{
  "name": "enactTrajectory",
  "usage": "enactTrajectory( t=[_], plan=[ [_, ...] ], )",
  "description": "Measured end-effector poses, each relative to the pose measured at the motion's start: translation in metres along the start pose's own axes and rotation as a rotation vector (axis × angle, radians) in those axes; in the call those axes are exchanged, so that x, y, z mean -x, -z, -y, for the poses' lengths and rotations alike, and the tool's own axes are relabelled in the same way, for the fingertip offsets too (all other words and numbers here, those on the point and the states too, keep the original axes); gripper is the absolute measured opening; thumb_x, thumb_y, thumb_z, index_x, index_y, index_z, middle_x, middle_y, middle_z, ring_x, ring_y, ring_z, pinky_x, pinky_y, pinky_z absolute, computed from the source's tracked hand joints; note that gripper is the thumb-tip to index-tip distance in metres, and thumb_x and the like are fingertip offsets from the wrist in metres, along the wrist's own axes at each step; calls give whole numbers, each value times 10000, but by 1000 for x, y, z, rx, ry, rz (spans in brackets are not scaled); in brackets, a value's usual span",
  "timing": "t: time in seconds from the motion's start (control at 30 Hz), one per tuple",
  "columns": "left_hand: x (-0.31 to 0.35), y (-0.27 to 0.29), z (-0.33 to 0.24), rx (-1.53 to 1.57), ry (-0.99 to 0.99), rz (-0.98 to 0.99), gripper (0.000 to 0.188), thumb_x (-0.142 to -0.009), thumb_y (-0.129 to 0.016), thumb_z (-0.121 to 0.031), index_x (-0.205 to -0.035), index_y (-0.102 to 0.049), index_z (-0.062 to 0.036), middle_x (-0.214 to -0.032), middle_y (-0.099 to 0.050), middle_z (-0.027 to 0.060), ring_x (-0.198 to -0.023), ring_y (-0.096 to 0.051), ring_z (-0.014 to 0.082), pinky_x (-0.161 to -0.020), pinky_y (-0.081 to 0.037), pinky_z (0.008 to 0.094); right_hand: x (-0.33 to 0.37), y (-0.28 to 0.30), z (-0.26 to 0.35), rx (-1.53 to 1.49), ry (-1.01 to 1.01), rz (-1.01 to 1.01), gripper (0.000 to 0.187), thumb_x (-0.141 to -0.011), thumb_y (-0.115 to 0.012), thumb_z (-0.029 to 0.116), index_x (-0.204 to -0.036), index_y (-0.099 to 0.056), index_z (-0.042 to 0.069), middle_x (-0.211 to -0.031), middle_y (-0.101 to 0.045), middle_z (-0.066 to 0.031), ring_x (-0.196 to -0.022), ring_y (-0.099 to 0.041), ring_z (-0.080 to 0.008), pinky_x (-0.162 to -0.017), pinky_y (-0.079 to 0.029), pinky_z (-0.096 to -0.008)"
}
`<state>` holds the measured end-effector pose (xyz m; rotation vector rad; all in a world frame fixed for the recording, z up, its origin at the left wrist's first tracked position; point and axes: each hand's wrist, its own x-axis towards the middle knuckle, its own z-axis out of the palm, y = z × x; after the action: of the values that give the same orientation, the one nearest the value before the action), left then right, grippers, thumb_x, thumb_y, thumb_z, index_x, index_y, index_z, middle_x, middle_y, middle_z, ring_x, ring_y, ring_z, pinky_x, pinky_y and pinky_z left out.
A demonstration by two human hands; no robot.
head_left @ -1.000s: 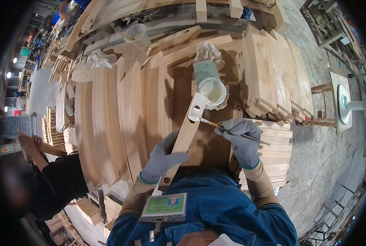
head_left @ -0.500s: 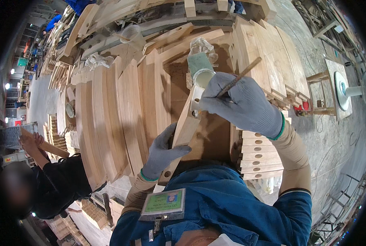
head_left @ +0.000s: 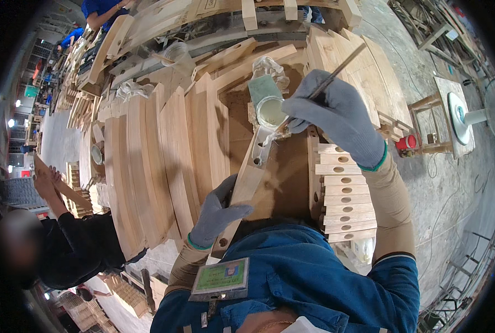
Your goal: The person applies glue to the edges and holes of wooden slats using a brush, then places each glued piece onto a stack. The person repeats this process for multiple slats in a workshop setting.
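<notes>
My gloved left hand (head_left: 216, 215) is closed round the lower part of a pale wooden bar (head_left: 248, 184) with round holes, held slanting away from me. Wet white stuff, like glue, coats its far end around two holes. Between the fingers of my gloved right hand (head_left: 339, 114) is a thin brush (head_left: 347, 60), its handle pointing up and right. The brush's lower end is down by the bar's coated tip, partly behind my fingers. Just beyond that tip, a greenish cup (head_left: 264, 89) lies tilted toward me, with whitish liquid inside.
Long wooden boards (head_left: 142, 172) stand in a row at left. More boards (head_left: 336, 55) lean at far right, above a stack of holed bars (head_left: 347, 197). A clear plastic tub (head_left: 178, 54) sits at the back. At left, a co-worker (head_left: 75, 244) holds a wooden piece.
My right hand has risen slightly and moved right with the brush, uncovering the bar's coated end and the cup's mouth. My left hand keeps its grip on the bar.
</notes>
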<state>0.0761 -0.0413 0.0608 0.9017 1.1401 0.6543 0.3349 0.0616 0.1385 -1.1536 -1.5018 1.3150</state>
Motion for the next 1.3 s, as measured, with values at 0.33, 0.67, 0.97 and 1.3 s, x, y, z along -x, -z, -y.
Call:
enactTrajectory(
  t=[0.33, 0.67, 0.97, 1.3],
  plan=[
    [1, -5, -9, -35, -32, 53, 720, -684, -753, -116, -1294, -408, 50, -1137, -553, 113, -1018, -540, 153, -864, -442, 260, 4, -11, -15, 410, 222, 8, 296, -826, -657, 277, -752, -551, 10, -631, -574, -106, -544, -593, -191, -517, -455, -297],
    [-1, 4, 1, 96, -16, 13, 654, -726, -714, -72, -1294, -415, 47, -1110, -565, 99, -924, -552, 102, -738, -471, 222, 36, -28, -62, -856, -80, -426, 69, -868, -561, 61, -845, -527, 5, -803, -620, -109, -674, -646, -183, -631, -575, -308],
    [-1, 7, 6, 163, -3, 85, 636, -743, -703, -94, -1311, -428, -14, -1020, -591, 57, -832, -582, 91, -699, -487, 219, 62, -59, -75, -793, 71, -491, 65, -823, -607, -13, -864, -557, -10, -957, -611, -143, -863, -629, -205, -796, -541, -333],
    [2, 5, 2, 148, -19, 96, 659, -718, -721, -112, -1302, -431, -11, -1042, -592, 66, -831, -599, 107, -698, -501, 240, 81, -67, -74, -373, 170, -366, 158, -771, -607, -113, -897, -588, -20, -997, -613, -145, -935, -612, -191, -839, -509, -303]
  ],
)
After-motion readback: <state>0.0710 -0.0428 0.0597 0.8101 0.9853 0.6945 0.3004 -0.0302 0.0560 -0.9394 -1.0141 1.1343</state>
